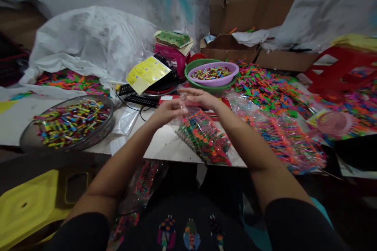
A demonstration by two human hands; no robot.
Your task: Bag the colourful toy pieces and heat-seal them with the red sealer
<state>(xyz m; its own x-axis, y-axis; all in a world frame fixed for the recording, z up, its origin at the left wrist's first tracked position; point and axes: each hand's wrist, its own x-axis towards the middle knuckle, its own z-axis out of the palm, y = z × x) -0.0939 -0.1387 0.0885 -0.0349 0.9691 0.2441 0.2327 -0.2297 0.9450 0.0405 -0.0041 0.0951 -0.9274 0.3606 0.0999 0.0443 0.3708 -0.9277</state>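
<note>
A clear plastic bag (203, 135) filled with small red, green and orange plastic pieces lies at the front of the white table. My left hand (169, 113) is closed in a pinch on the bag's gathered upper end. Just above and to the right, my right hand (202, 98) has its fingers stretched out over the same loose plastic. Motion blur softens both sets of fingertips, and the right thumb is partly hidden.
To the left stands a grey bowl (70, 123) of small multicoloured pieces. Behind my hands, a purple basin (234, 71) of similar pieces sits in a green one. More filled bags (290, 141) and a colourful heap (268, 86) lie right. A yellow stool (26, 200) stands low left.
</note>
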